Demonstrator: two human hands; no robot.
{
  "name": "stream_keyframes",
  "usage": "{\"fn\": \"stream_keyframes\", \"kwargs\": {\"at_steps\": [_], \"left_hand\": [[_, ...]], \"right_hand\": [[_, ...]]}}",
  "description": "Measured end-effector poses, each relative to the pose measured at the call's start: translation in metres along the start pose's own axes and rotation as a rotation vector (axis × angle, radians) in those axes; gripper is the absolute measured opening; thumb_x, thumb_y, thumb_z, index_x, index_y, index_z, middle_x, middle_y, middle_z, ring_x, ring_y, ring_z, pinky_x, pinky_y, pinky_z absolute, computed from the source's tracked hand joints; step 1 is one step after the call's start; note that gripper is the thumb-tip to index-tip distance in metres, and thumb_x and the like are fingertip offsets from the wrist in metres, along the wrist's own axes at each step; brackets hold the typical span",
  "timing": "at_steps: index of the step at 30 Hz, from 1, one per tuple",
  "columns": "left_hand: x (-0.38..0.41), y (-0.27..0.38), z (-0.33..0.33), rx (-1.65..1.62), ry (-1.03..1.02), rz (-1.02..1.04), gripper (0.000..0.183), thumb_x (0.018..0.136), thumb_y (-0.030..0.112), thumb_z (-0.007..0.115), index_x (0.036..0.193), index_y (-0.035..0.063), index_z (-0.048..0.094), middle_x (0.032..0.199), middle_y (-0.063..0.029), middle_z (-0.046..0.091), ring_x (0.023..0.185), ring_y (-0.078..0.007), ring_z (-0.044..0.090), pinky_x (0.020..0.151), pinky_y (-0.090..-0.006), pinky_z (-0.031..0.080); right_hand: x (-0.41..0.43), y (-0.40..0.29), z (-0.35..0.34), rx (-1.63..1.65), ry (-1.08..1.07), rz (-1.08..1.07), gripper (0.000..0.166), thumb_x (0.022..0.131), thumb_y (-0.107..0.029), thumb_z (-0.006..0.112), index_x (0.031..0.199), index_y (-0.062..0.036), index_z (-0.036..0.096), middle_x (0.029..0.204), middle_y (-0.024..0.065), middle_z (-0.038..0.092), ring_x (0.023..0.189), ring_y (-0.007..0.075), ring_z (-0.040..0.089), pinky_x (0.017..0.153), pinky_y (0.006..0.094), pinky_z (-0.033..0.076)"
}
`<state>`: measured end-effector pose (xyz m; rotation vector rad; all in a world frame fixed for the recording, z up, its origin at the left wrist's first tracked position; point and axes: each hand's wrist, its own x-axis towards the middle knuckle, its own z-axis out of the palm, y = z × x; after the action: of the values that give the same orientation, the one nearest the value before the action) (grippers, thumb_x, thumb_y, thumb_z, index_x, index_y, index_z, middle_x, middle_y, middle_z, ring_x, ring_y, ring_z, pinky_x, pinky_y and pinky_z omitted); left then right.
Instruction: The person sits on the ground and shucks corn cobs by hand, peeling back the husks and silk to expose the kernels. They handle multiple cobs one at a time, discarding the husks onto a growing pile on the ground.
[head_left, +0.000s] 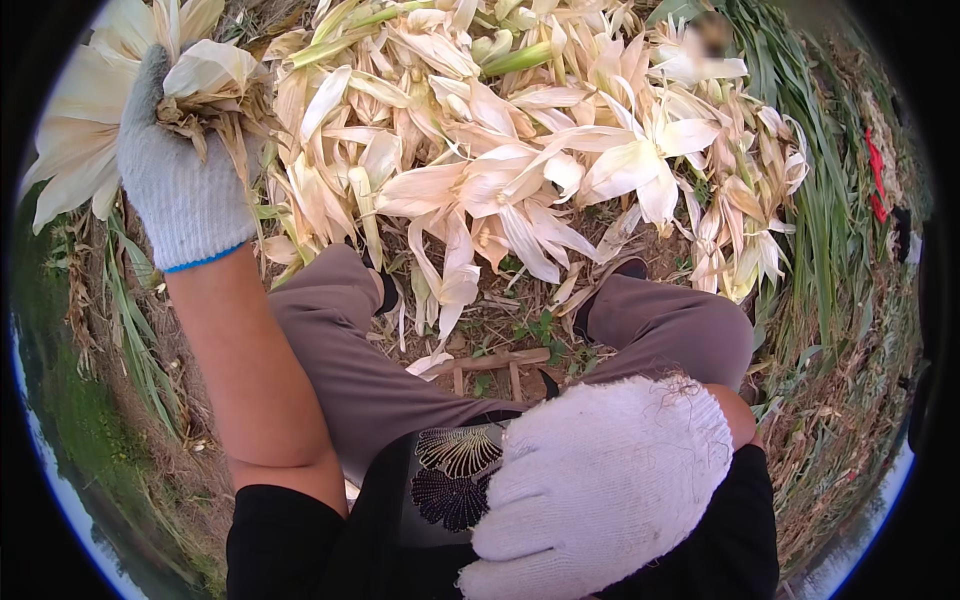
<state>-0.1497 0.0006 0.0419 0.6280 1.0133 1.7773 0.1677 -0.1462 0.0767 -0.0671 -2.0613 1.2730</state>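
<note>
My left hand (187, 199), in a white knit glove with a blue cuff edge, is raised at the upper left. Its fingers are closed on a bunch of pale, dry corn husks (82, 124) that fan out to the left; brown, withered bits stick out by the thumb. My right hand (600, 480), also gloved, is close in front of my chest with its back to the camera. Its palm side is hidden, so I cannot see whether it holds anything. Before me on the ground spreads a heap of corn husks (480, 180), some opened out like petals.
My bent knees (675, 330) flank the heap's near side. A low wooden frame (495, 361) lies between my legs. Long green leaves (806, 225) are piled along the right, with a red object (876, 176) beyond. Grass (97, 420) grows at the far left.
</note>
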Motion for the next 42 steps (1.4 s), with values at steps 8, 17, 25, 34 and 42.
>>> {"fn": "stream_keyframes", "kwargs": {"at_steps": [8, 17, 25, 34, 42], "left_hand": [[-0.005, 0.022, -0.037, -0.288, -0.07, -0.157, 0.028, 0.101, 0.024, 0.054, 0.108, -0.0015, 0.063, 0.098, -0.0159, 0.069, 0.093, -0.0316, 0.066, 0.087, -0.0501, 0.055], [-0.016, 0.024, -0.024, -0.154, 0.148, 0.034, 0.035, 0.104, 0.018, 0.045, 0.128, -0.0061, 0.054, 0.113, -0.0208, 0.065, 0.1, -0.0275, 0.066, 0.087, -0.0387, 0.057], [-0.025, 0.024, -0.048, 0.225, 0.273, 0.191, 0.043, 0.103, 0.017, 0.044, 0.143, -0.0016, 0.046, 0.12, -0.0237, 0.062, 0.092, -0.0303, 0.069, 0.077, -0.0418, 0.063], [-0.027, 0.018, -0.002, 0.289, 0.406, 0.136, 0.039, 0.104, 0.029, 0.05, 0.121, -0.0067, 0.053, 0.091, -0.0074, 0.059, 0.081, -0.0214, 0.063, 0.074, -0.0404, 0.056], [-0.022, 0.02, -0.03, -0.123, 0.099, -0.029, 0.031, 0.103, 0.026, 0.052, 0.111, -0.0033, 0.058, 0.088, -0.0082, 0.063, 0.076, -0.0222, 0.065, 0.071, -0.0419, 0.061]], "right_hand": [[0.004, 0.075, -0.031, 0.197, 0.159, 0.732, 0.023, 0.094, -0.016, 0.062, 0.11, -0.0018, 0.068, 0.103, 0.0092, 0.071, 0.092, 0.0164, 0.067, 0.08, 0.0314, 0.054], [-0.054, 0.296, -0.061, -0.291, 0.546, 1.273, 0.045, 0.09, -0.033, 0.063, 0.123, -0.0027, 0.065, 0.117, 0.0146, 0.07, 0.107, 0.0245, 0.066, 0.097, 0.0335, 0.048], [0.01, 0.441, -0.101, -0.787, 0.565, 1.217, 0.059, 0.082, -0.037, 0.07, 0.131, -0.0068, 0.059, 0.13, 0.0199, 0.062, 0.12, 0.0332, 0.061, 0.104, 0.0397, 0.045], [0.016, 0.493, -0.083, -0.655, 0.579, 1.424, 0.072, 0.08, -0.042, 0.072, 0.139, -0.0074, 0.047, 0.129, 0.0237, 0.061, 0.124, 0.0372, 0.058, 0.105, 0.0443, 0.044], [-0.015, 0.403, -0.108, 0.821, 1.077, 0.853, 0.027, 0.101, -0.027, 0.056, 0.12, -0.0067, 0.058, 0.104, 0.0128, 0.068, 0.073, 0.0194, 0.064, 0.063, 0.0295, 0.057]]}}
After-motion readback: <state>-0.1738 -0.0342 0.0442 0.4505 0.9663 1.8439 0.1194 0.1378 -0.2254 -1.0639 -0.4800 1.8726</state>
